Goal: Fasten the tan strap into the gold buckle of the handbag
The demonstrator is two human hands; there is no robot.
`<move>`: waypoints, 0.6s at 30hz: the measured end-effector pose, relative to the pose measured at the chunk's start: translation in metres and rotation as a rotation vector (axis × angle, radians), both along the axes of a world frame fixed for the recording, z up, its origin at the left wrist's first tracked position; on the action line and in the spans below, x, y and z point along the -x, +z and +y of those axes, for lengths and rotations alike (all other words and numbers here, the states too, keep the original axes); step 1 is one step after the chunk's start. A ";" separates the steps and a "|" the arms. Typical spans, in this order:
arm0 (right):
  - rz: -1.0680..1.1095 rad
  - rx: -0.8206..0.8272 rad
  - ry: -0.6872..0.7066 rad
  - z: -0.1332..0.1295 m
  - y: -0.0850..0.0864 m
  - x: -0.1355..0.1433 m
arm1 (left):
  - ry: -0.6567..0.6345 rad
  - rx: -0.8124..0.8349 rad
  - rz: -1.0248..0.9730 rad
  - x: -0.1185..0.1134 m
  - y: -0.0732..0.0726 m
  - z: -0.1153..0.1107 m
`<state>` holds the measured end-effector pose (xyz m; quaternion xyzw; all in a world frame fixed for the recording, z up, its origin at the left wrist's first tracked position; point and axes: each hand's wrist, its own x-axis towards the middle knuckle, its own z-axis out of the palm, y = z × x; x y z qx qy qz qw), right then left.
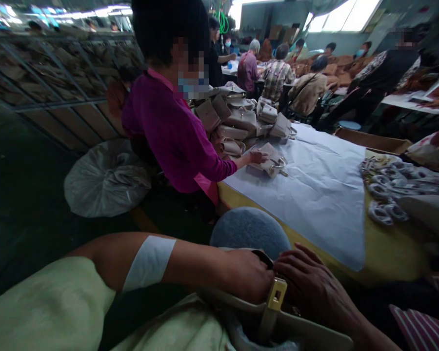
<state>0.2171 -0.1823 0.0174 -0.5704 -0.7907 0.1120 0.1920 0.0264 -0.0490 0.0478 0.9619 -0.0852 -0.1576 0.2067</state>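
Bottom centre of frame: left hand [247, 275] and right hand [314, 290], both closed on a cream leather handbag w/ gold metal buckle [277, 295], work apparently mid-way; finished-looking bags [241, 119] piled upper centre.

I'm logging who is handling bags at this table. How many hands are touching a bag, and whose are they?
Wearer's hands on the beige bag: 2, left hand and right hand.
Co-worker's hand on a bag on the table: 1.
Total: 3.

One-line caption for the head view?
Both hands, left hand and right hand, grip a beige bag beside a co-worker.
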 end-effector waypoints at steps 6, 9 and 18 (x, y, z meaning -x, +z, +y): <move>-0.297 -0.146 0.023 -0.006 -0.022 -0.010 | -0.014 -0.187 -0.451 0.035 -0.017 0.016; -0.222 -0.061 -0.002 -0.010 -0.031 -0.010 | 0.098 -0.320 -0.605 0.059 -0.037 0.024; -0.372 0.090 0.018 -0.018 -0.028 -0.006 | 0.473 -0.211 -0.251 0.068 -0.042 0.019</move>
